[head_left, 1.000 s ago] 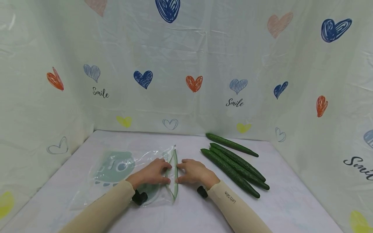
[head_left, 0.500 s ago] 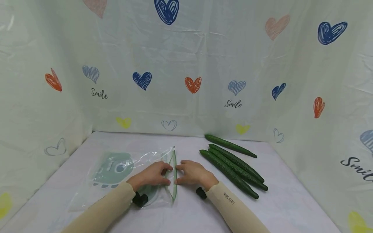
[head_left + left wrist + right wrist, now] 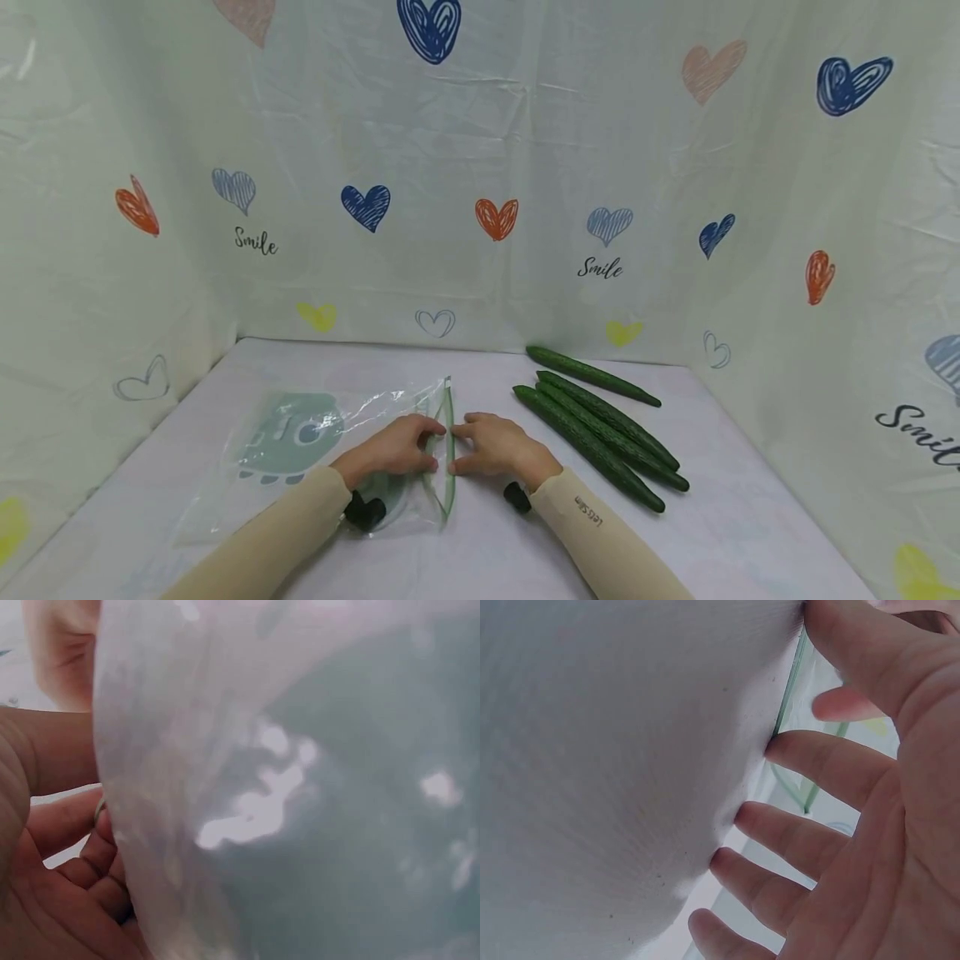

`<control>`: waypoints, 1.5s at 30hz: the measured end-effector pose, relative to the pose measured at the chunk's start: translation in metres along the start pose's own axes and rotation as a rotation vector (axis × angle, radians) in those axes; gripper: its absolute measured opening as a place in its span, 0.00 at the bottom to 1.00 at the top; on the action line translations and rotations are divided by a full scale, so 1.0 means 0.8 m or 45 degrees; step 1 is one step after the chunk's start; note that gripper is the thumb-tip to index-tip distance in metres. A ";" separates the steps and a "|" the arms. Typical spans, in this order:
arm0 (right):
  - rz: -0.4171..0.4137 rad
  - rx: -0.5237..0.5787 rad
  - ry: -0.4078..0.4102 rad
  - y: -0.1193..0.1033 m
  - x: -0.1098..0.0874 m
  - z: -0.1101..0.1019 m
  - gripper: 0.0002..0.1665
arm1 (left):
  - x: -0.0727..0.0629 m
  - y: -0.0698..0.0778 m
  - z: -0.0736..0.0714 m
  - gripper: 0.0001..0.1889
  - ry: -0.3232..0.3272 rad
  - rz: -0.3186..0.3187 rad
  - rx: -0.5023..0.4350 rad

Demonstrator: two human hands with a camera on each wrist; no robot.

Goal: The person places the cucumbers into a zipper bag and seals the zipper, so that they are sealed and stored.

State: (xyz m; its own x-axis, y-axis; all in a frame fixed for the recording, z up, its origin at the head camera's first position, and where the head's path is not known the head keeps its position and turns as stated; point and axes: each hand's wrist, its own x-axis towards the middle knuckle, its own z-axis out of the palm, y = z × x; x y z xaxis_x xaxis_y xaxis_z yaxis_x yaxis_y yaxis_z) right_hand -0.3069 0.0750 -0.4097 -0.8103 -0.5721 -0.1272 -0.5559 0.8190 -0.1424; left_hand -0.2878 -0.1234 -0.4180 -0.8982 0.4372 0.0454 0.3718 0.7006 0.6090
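Note:
A clear zip bag (image 3: 217, 492) with a green creature print lies flat on the table. Its mouth faces right, the two green zip strips (image 3: 450, 492) parted in a narrow gap. My left hand (image 3: 392, 448) pinches the mouth's left strip; in the left wrist view the bag's film hides part of its fingers (image 3: 64, 821). On the other side, my right hand (image 3: 501, 448) touches the right strip with thumb and index fingertips. The right wrist view shows its fingers (image 3: 817, 761) spread and nearly straight, tips against the white tabletop.
Several long green cucumbers (image 3: 588, 446) lie to the right of my right hand, one cucumber (image 3: 592, 375) apart at the back. A white curtain with hearts (image 3: 495, 283) encloses the table (image 3: 750, 533) at the back and sides.
The view has shifted slightly. My left hand has edged a little to the right at the bag's mouth, and the gap between the strips looks narrower. The right hand stays in place.

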 end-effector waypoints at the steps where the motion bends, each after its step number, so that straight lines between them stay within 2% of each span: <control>1: 0.000 0.000 0.000 0.000 0.000 0.000 0.40 | 0.000 -0.001 -0.001 0.24 0.016 0.001 -0.025; 5: 0.007 -0.002 -0.004 -0.001 0.000 -0.001 0.40 | -0.001 -0.005 -0.006 0.23 0.084 -0.039 -0.177; 11: 0.009 -0.006 -0.009 0.000 0.001 -0.002 0.40 | -0.005 -0.006 -0.012 0.19 0.216 -0.216 -0.447; 13: 0.009 -0.014 -0.011 0.001 0.002 -0.001 0.40 | -0.006 -0.005 -0.013 0.18 0.247 -0.244 -0.516; 16: 0.013 -0.014 -0.012 0.002 0.003 0.000 0.40 | -0.007 -0.004 -0.015 0.19 0.240 -0.226 -0.587; 20: 0.019 -0.007 -0.014 0.003 0.003 0.000 0.40 | -0.009 -0.004 -0.019 0.23 0.158 -0.165 -0.652; 25: 0.024 -0.006 -0.016 0.005 0.005 0.001 0.41 | -0.014 -0.005 -0.021 0.25 0.039 -0.081 -0.660; 28: 0.022 -0.004 -0.017 0.004 0.005 0.000 0.41 | -0.017 -0.005 -0.024 0.24 0.006 -0.038 -0.635; 35: 0.018 0.006 0.000 0.001 0.003 -0.001 0.40 | -0.019 -0.004 -0.032 0.23 0.144 -0.054 -0.674; 41: 0.027 0.002 -0.005 -0.002 0.001 0.001 0.40 | -0.023 -0.008 -0.038 0.22 0.226 -0.078 -0.753; 45: 0.028 -0.014 -0.003 -0.003 0.001 0.001 0.39 | -0.025 -0.009 -0.040 0.22 0.267 -0.067 -0.797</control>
State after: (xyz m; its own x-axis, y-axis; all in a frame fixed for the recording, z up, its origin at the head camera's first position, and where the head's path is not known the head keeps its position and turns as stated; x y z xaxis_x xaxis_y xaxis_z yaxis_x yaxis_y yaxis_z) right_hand -0.3061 0.0724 -0.4102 -0.8216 -0.5543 -0.1329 -0.5403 0.8316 -0.1285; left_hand -0.2803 -0.1553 -0.3976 -0.9616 0.2480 0.1178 0.1767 0.2305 0.9569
